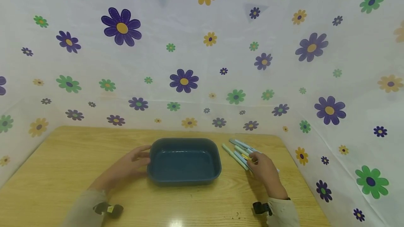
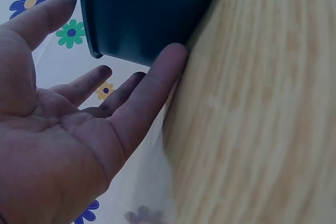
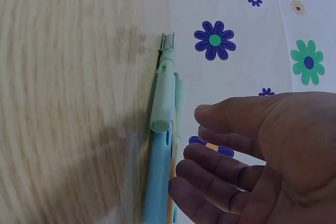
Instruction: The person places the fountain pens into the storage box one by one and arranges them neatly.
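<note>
A dark blue rectangular dish (image 1: 184, 164) with rounded corners stands on the wooden table. My left hand (image 1: 134, 162) is at its left side, fingers spread. In the left wrist view, one fingertip overlaps the lower edge of the dish wall (image 2: 147, 19). To the right of the dish lies a loose pile of several pastel pens, among them a light green pen (image 1: 235, 157). Over the near right part of the pile is my right hand (image 1: 265, 171), fingers loosely bent. The right wrist view shows a green pen (image 3: 164, 93) with a clip, lying across a blue pen (image 3: 156, 182), beside the fingertips.
The wooden table (image 1: 176, 206) has a white flowered cloth (image 1: 202, 59) hanging behind it and along its sides. Small dark specks (image 1: 236, 215) lie near the front. A black strap (image 1: 262, 208) is on the right wrist.
</note>
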The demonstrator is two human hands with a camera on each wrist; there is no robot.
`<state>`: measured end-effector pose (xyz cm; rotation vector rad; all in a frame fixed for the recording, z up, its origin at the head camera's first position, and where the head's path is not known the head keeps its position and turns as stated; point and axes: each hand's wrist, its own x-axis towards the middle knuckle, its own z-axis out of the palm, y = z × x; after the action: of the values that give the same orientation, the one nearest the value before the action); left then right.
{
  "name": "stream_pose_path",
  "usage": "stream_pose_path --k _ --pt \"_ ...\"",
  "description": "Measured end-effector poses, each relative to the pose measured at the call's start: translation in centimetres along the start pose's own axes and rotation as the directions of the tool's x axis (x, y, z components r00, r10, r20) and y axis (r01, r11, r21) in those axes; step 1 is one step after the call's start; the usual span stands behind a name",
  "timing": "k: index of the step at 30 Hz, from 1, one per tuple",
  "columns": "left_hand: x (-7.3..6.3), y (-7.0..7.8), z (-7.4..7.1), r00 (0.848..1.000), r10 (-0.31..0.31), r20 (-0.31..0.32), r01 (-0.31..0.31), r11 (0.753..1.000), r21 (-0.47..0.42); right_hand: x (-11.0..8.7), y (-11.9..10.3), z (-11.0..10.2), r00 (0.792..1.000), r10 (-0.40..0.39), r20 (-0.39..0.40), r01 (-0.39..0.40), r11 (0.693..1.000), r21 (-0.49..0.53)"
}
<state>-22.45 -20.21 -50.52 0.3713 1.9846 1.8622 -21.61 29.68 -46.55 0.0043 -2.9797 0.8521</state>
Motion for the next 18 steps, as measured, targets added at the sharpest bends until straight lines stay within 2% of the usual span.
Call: stream_pose_path --k 10,18 --pt "0.2 -0.2 0.5 0.999 -0.035 0.018 0.037 0.993 -0.116 0.0 -1.0 0.8 0.999 -0.041 -0.023 0.042 0.999 0.002" --pt "0.1 -0.1 0.5 0.999 -0.037 0.026 0.040 0.994 -0.099 0.0 -1.1 2.0 0.999 -0.040 -0.014 0.039 0.997 -0.065"
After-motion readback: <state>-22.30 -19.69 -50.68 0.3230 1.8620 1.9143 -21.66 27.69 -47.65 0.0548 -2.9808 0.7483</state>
